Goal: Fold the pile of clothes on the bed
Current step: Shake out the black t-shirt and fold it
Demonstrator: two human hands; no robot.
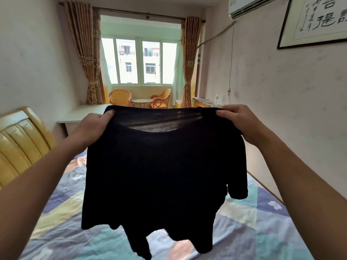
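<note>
Head view looks over a bed covered by a patchwork quilt (253,222) of blue, teal, yellow and peach squares, with a thin black short-sleeved knit shirt (159,175) held up in the air above it. Each shoulder of the shirt is pinched in a grip: the left hand (93,126) is clenched on the shoulder at the shirt's left upper corner, thumb on the near face of the cloth, and the right hand (238,121) is clenched on the opposite shoulder the same way. Between the two hands the neckline is stretched wide, and light shows through the fabric just below it. From the hands the shirt hangs down, one sleeve dangling below the right hand and the crumpled hem hanging above the quilt. Left of the shirt stands a padded yellow headboard (20,139).
</note>
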